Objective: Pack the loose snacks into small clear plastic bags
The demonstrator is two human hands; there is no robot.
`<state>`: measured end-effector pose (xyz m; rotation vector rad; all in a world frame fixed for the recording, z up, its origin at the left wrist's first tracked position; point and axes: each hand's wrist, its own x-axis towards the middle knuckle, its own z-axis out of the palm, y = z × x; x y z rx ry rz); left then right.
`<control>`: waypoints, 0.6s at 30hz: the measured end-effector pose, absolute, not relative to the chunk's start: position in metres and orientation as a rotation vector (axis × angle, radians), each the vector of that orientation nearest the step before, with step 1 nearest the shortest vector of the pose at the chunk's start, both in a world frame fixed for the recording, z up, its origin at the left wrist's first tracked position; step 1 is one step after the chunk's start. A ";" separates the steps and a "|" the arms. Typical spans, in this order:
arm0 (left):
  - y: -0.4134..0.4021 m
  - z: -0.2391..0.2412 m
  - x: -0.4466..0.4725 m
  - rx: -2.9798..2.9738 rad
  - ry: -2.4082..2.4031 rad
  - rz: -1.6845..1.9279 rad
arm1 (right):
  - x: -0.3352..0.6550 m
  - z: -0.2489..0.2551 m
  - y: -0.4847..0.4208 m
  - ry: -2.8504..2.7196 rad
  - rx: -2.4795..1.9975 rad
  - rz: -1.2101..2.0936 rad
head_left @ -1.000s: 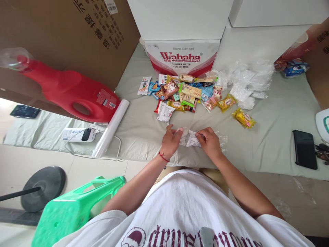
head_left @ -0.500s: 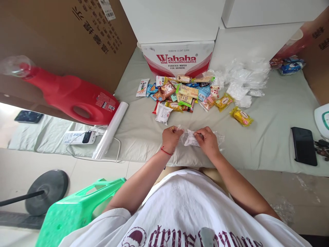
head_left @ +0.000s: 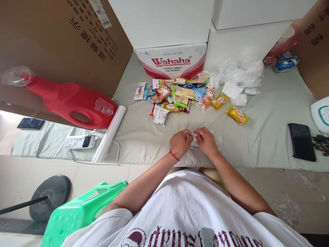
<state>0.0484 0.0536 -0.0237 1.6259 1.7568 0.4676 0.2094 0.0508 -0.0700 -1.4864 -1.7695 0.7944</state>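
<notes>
Pinching clear film (head_left: 217, 139) between thumb and fingers of left hand (head_left: 180, 141) and right hand (head_left: 207, 141), close together, with small white packet (head_left: 195, 141) between them, mostly hidden. Located near front edge of grey-green cloth (head_left: 144, 137), nearer than snack pile (head_left: 177, 96) and Wahaha box (head_left: 172, 61); cannot tell how far wrapped.

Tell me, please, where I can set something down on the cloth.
Bare cloth shows between the plastic roll and the left hand, and between the nearest yellow packet and the black phone. Crowded: snack packets heap before the Wahaha box, crumpled clear plastic to their right.
</notes>
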 end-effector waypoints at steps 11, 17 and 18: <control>0.058 -0.024 0.062 1.673 1.943 0.119 | 0.281 -0.052 0.049 -2.130 -1.644 0.495; 0.057 -0.018 0.071 1.575 1.879 0.249 | 0.285 -0.044 0.045 -2.406 -1.789 0.668; 0.055 -0.020 0.074 1.543 1.860 0.319 | 0.284 -0.042 0.043 -2.423 -1.779 0.703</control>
